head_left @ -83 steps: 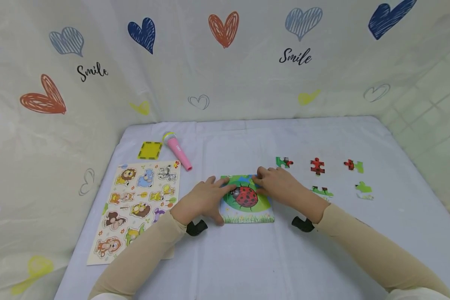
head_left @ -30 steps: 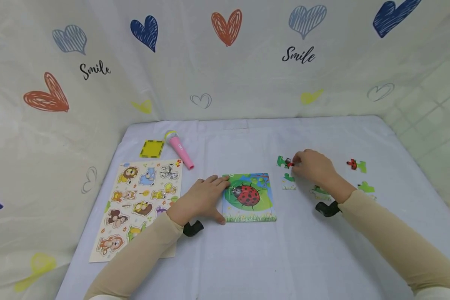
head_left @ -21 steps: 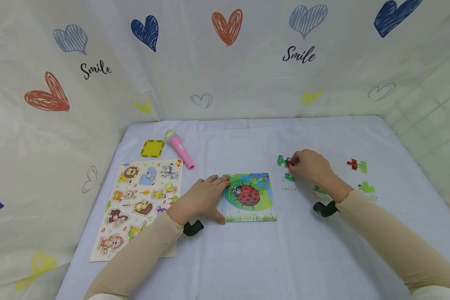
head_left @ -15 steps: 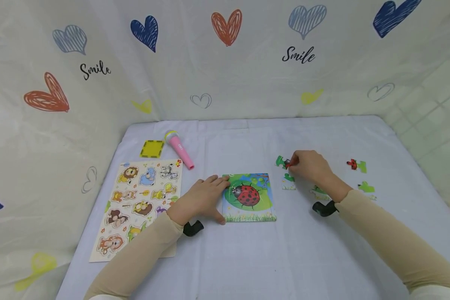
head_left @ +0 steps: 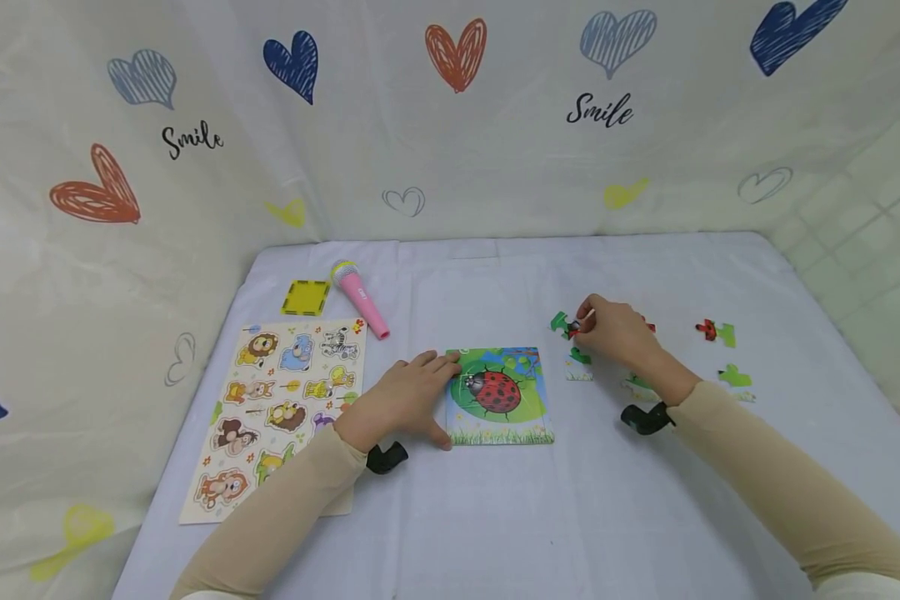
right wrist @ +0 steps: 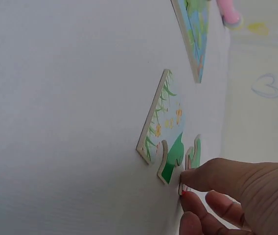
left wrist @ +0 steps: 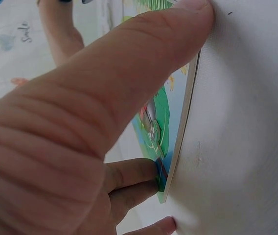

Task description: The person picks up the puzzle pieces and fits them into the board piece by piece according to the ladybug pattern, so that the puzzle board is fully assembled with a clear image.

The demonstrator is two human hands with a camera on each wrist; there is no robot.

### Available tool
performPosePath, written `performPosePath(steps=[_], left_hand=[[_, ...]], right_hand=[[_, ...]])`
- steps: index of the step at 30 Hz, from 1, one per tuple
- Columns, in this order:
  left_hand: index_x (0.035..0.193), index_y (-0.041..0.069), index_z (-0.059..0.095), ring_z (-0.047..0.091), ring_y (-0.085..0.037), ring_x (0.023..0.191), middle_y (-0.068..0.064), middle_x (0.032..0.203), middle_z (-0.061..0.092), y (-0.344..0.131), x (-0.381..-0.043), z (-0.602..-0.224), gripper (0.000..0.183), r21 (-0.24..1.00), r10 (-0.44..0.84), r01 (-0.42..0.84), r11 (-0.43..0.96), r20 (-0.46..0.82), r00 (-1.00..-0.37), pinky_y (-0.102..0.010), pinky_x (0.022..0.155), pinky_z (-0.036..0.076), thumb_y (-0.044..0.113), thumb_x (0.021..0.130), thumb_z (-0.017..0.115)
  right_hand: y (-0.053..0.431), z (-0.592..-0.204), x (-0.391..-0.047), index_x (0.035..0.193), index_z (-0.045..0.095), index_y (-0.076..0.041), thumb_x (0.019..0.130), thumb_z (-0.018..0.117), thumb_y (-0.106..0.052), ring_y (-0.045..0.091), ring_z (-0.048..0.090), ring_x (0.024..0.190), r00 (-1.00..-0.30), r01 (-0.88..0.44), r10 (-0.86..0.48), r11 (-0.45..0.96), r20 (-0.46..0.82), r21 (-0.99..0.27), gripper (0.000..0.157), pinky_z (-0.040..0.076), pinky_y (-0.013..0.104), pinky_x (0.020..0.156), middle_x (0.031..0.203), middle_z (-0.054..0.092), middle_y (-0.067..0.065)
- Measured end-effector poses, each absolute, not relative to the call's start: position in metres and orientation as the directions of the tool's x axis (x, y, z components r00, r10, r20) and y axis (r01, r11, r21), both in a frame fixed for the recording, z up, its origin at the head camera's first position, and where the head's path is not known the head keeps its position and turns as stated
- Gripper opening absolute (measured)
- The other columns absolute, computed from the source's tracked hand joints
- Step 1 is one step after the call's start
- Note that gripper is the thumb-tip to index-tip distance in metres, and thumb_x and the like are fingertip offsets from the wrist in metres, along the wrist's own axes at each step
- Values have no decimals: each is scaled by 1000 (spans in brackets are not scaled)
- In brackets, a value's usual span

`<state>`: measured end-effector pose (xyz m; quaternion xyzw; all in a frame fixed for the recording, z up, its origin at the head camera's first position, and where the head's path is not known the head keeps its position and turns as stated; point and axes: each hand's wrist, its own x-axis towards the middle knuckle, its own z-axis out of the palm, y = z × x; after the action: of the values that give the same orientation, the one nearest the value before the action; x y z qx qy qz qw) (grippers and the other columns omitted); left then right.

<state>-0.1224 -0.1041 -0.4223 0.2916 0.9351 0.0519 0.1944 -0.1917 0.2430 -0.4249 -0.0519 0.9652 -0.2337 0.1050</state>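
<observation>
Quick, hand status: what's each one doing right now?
Left hand: open, resting against the left edge of the ladybug puzzle.
Right hand: closed, pinching a puzzle piece.

A pink microphone (head_left: 363, 301) and a yellow square (head_left: 305, 297) lie near an animal-picture board (head_left: 276, 410).

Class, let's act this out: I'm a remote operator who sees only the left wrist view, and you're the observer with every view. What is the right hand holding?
Observer: The right hand pinches a puzzle piece with green on it.
Operator: The left hand covers much of the picture in my view. What does it show?
Observer: The picture board shows a red ladybug with black spots.
Operator: Does anything lie beyond the left hand?
Observer: Yes, a pink microphone lies farther from the person.
</observation>
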Motion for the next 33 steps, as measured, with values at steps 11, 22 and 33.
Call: performPosePath(steps=[11, 22, 33], left_hand=[[161, 16, 36, 24, -33, 157, -1, 172, 25, -103, -120, -417, 116, 209, 563, 523, 826, -338, -754, -62, 117, 35, 61, 69, 90], [161, 16, 36, 24, -32, 157, 0, 172, 26, -105, -121, -419, 115, 222, 564, 518, 826, -330, -757, -63, 118, 33, 60, 69, 91], [161, 17, 35, 23, -32, 158, 1, 172, 24, -106, -120, -417, 116, 226, 564, 516, 826, -340, -753, -63, 118, 32, 61, 70, 90]], right_hand=[[238, -428, -194, 118, 67, 2, 90, 72, -16, 29, 64, 88, -969, -45, -151, 884, -194, -464, 33, 52, 41, 76, 104, 71, 17], [234, -426, -194, 115, 70, -5, 88, 72, -16, 24, 61, 85, -969, -68, -178, 859, -172, -508, 29, 45, 32, 71, 101, 71, 10], [212, -416, -177, 117, 71, -8, 88, 74, -18, 21, 60, 82, -956, -113, -238, 835, -169, -539, 31, 45, 31, 68, 102, 73, 6]])
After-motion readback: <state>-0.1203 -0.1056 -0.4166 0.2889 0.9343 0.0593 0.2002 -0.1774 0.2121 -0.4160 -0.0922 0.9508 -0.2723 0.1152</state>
